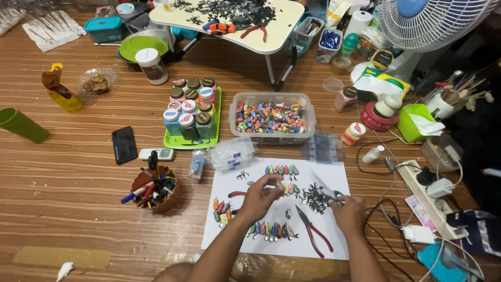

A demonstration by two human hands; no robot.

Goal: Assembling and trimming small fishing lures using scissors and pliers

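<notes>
My left hand [261,196] is over a white sheet [235,230] on the wooden floor, pinching a small painted lure piece between thumb and fingers. My right hand [348,211] rests at the sheet's right side, fingertips in a pile of small metal hooks [315,196], holding one tiny piece. Rows of colourful small lures [282,169] lie on the sheet. Red-handled pliers [313,232] lie between my hands.
A clear tub of painted lures [272,116] stands beyond the sheet, beside a green tray of small jars [190,112]. A pen pot [155,190], a phone [124,144], a low white folding table [229,23], a fan [433,21] and a power strip [425,190] surround me.
</notes>
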